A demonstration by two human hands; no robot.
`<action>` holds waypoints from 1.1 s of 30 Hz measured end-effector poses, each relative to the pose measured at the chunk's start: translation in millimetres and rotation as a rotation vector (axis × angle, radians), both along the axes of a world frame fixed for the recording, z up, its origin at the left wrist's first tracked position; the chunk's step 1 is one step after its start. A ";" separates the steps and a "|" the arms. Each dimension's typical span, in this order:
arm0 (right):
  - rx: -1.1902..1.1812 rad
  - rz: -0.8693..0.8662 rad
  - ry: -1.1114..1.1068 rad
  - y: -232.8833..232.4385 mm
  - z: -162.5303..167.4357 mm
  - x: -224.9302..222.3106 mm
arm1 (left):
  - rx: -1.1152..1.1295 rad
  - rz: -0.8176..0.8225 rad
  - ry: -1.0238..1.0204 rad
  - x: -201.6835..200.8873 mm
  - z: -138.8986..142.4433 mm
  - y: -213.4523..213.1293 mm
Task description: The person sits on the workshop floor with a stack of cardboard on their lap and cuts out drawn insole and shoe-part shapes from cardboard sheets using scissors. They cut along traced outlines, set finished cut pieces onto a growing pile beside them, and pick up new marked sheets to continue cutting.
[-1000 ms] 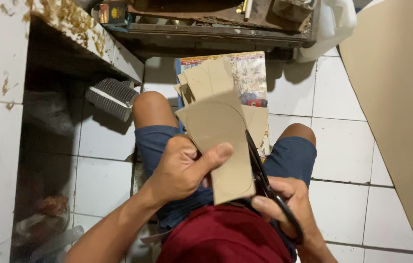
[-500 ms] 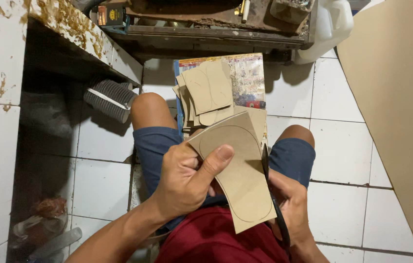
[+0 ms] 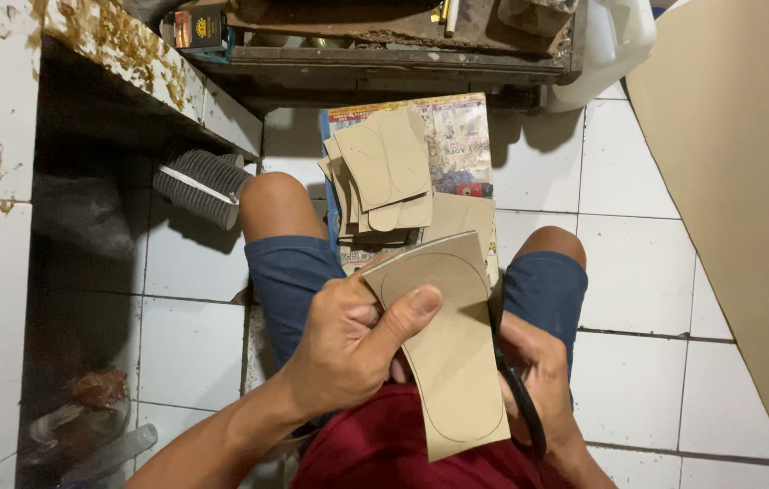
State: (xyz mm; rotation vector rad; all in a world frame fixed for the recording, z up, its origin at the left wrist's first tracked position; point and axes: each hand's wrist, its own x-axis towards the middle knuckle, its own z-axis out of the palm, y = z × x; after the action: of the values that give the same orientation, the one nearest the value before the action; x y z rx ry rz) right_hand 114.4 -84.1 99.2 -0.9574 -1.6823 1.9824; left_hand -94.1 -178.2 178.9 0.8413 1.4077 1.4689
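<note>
While the left hand (image 3: 344,349) pinches the tan cardboard piece (image 3: 452,349) from its left edge, thumb laid across the face near the top of the pencilled sole outline and the other fingers closed behind, the piece runs with its long axis from the upper left, over the lap, down and slightly right toward the red shirt (image 3: 403,448). It sits above the blue shorts (image 3: 289,272), between the knees. The left-hand grip is closed firmly on the card's upper half, so the free lower half and the whole right edge lie away from it. That right edge is where the black scissors (image 3: 520,407) meet the card, just beside it and roughly parallel to its length. The right hand (image 3: 543,371) is wrapped shut round the scissor handles, partly hidden behind the card; whether the blades are open I cannot tell. Beyond the knees, a stack of cut pieces (image 3: 384,181) lies on printed paper (image 3: 452,136) on the tiled floor (image 3: 638,299), and a large tan sheet (image 3: 747,181) lies far right
</note>
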 end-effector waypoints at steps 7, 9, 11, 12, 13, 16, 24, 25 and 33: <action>0.080 0.065 0.056 2.5 12.1 -0.5 | -0.072 -0.037 -0.078 -9.8 2.3 0.7; 0.051 0.077 0.082 2.9 12.5 -0.3 | -0.081 -0.063 -0.078 -11.9 4.0 0.3; 0.015 0.069 0.057 3.5 13.0 -0.6 | -0.059 -0.112 -0.005 -11.8 4.8 0.4; -0.012 0.064 0.021 3.9 13.3 -1.1 | -0.077 -0.122 -0.002 -10.9 4.9 0.2; -0.041 0.063 -0.014 4.1 13.9 -1.6 | -0.097 -0.129 0.001 -10.0 4.6 0.3; -0.063 0.064 0.103 3.4 16.1 -3.5 | -0.151 -0.144 -0.040 -10.9 2.9 -0.3; -0.043 0.082 -0.047 1.4 19.4 -3.9 | -0.051 -0.236 -0.073 -21.1 1.4 -0.1; -0.031 0.088 -0.052 2.2 19.1 -3.5 | -0.065 -0.256 -0.068 -20.7 2.0 0.4; -0.015 0.140 -0.089 5.3 25.6 -5.5 | -0.164 -0.321 0.000 -30.3 7.5 4.0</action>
State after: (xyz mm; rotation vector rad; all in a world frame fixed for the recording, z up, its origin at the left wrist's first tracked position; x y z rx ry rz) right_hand 108.9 -78.9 124.8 -0.9700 -1.8310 2.0712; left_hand -124.4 -174.2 186.4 0.9142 1.3031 1.0959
